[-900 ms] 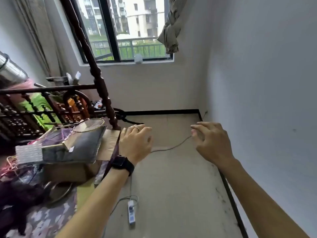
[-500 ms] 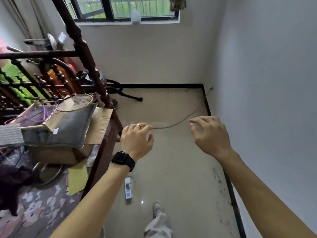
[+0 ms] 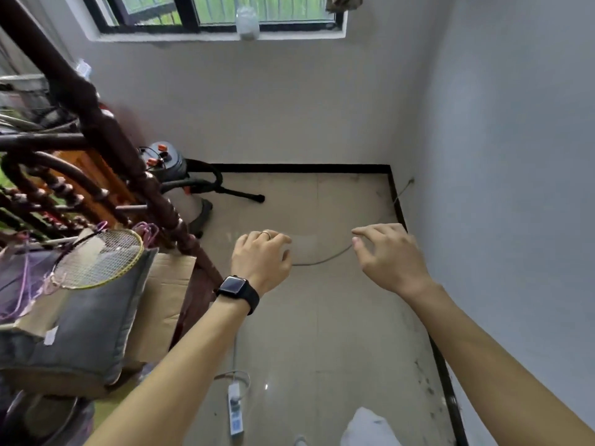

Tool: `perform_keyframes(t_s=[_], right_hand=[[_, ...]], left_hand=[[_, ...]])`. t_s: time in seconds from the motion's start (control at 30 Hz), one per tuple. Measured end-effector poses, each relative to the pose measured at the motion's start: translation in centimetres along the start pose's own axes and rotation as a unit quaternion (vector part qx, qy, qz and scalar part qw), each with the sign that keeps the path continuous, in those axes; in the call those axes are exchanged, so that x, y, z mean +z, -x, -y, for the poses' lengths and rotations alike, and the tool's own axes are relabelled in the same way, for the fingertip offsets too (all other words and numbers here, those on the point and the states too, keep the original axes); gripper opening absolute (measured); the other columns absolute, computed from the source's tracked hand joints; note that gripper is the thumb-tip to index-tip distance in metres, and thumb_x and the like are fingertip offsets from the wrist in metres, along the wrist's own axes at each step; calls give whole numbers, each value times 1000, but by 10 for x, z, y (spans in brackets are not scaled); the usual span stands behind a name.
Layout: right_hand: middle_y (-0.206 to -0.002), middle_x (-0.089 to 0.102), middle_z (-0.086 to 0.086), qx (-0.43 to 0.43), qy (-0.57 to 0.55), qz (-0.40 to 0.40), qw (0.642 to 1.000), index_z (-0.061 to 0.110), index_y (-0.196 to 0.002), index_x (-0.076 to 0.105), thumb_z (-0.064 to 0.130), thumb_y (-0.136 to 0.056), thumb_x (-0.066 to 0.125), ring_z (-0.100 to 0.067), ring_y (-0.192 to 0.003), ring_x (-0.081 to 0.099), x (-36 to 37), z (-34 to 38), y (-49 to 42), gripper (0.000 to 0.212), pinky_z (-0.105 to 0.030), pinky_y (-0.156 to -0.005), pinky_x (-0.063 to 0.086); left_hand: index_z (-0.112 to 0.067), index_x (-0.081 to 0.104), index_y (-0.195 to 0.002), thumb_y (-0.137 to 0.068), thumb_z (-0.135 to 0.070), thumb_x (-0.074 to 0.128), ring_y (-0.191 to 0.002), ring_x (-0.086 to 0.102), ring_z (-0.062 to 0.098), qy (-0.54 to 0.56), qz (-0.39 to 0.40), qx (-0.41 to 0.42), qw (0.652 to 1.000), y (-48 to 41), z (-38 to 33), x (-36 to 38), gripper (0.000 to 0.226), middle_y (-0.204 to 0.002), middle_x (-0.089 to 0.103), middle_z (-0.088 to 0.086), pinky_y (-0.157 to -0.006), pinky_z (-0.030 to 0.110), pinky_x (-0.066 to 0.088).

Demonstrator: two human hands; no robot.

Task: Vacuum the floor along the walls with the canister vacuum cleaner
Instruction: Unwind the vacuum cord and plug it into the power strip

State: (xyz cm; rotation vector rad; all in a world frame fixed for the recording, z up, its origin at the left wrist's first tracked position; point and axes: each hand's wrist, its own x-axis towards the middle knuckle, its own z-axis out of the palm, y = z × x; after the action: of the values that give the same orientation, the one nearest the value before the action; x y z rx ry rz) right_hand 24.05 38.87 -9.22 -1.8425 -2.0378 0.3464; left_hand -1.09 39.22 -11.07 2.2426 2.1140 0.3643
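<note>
The canister vacuum cleaner (image 3: 175, 170), grey with orange clips, stands in the far left corner behind a dark wooden bedpost. Its black hose and wand (image 3: 238, 193) lie on the beige floor (image 3: 322, 333) and end in a black tip. Both my hands hover in mid-air over the floor and hold nothing. My left hand (image 3: 260, 260), with a ring and a black watch, has loosely curled fingers. My right hand (image 3: 388, 255) has relaxed, spread fingers. A thin grey cord (image 3: 325, 260) runs across the floor beyond them to the right wall.
A white power strip (image 3: 235, 410) lies on the floor near my feet. At left a carved wooden bed frame (image 3: 106, 133) is piled with a badminton racket (image 3: 99, 259), a grey cushion and cardboard. Black skirting (image 3: 447, 381) lines the right wall, with dirt specks beside it.
The view has tilted down and moved forward, which brings the vacuum canister into sight behind the bedpost. Both hands stay raised and hold nothing, as before.
</note>
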Motion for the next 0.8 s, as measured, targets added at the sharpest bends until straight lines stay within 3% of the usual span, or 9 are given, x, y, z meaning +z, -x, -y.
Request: perform_keyframes(t_s=[0.23,0.47,0.8], right_hand=[[-132,67,13,-48,-2,19,999,32,-128,70,43,-104,51,-18,-133,46,25,-13,-170,32,-39,-105,36],[-134,66,12,-141,-7,70,988,32,-131,68,43,-104,52,-19,-135,45,29,8,-350,33,-39,-108,35],[-134,65,14,-264,-15,138,955,35,-132,66,45,-104,51,-18,-135,44,106,91,-542,33,-38,-112,35]], left_hand=[[-39,65,-118,-90,-39,53,-117,52,16,0,-15,-33,999,-155,15,17,31,-125,61,-14,-101,31,30],[-37,67,-116,-90,-38,54,-114,54,17,14,-36,-144,989,-274,43,14,29,-122,63,-11,-103,35,36],[-35,70,-110,-88,-36,58,-109,58,18,3,-86,-294,952,-390,161,25,26,-118,66,-10,-95,32,40]])
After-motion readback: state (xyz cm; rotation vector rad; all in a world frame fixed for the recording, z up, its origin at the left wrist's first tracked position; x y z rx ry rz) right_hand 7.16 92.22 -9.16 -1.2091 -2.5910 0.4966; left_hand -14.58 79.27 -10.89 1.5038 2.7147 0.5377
